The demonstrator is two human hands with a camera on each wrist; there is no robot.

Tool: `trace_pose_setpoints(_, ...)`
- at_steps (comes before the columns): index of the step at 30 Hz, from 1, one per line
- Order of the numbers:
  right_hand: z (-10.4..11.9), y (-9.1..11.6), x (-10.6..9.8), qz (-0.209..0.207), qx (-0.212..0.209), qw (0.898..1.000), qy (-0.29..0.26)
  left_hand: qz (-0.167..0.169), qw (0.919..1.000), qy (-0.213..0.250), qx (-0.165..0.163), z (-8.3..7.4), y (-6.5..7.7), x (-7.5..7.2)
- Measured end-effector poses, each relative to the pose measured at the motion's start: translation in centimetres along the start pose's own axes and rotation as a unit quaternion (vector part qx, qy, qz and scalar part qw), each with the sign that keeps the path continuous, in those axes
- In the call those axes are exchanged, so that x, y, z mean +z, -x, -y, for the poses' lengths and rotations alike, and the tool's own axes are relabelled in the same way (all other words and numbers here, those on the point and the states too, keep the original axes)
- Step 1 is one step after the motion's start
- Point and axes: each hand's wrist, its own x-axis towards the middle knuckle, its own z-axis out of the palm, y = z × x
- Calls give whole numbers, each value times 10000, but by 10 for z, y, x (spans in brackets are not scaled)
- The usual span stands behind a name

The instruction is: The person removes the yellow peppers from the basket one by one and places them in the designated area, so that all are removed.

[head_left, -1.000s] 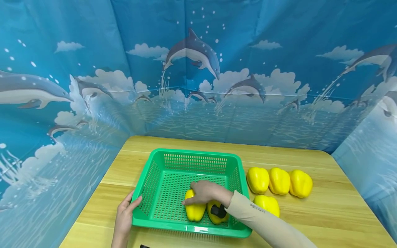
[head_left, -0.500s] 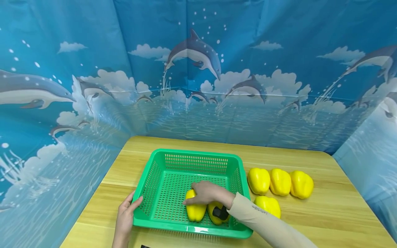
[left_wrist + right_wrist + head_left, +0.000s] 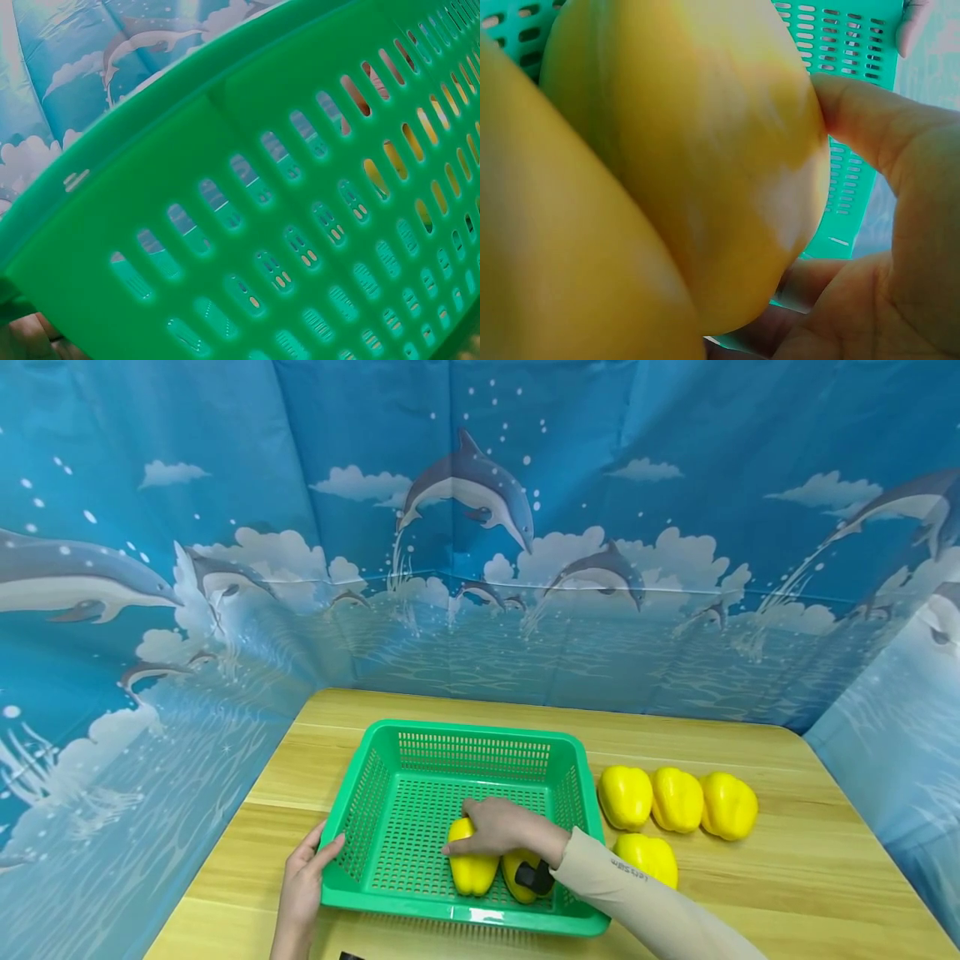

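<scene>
A green plastic basket (image 3: 465,727) with slotted sides sits on the wooden table. My left hand (image 3: 302,881) grips its left rim, thumb on the inner side; in the left wrist view only a bit of that hand (image 3: 30,339) shows below the rim. Inside the basket my right hand (image 3: 491,827) holds a yellow bell pepper (image 3: 474,875), its thumb and fingers on opposite sides as the right wrist view shows. A second yellow bell pepper (image 3: 516,891) lies just right of it, partly covered by the wrist camera and forearm.
Right of the basket, three yellow bell peppers stand in a row, the nearest pepper (image 3: 626,798) close to the rim. Another yellow bell pepper (image 3: 651,857) lies in front of them, partly behind the right sleeve (image 3: 637,893). A dolphin-print curtain (image 3: 480,635) hangs behind the table (image 3: 787,877).
</scene>
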Motion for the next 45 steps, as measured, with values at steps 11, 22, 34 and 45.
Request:
trace_pose_setpoints(11, -2, 1, 2, -126, -49, 9999, 72, 50, 10000, -29, 23, 1, 1, 0)
trace_pose_setpoints(22, -3, 0, 3, -325, -189, 9993, 1, 45, 10000, -49, 17, 0, 1, 0)
trace_pose_setpoints(34, -5, -2, 5, -425, -262, 9986, -163, 93, 9999, 91, -6, 1, 1, -1)
trace_pose_setpoints(45, -7, -3, 3, -564, -402, 9971, -313, 67, 9999, -62, 123, 2, 0, -1)
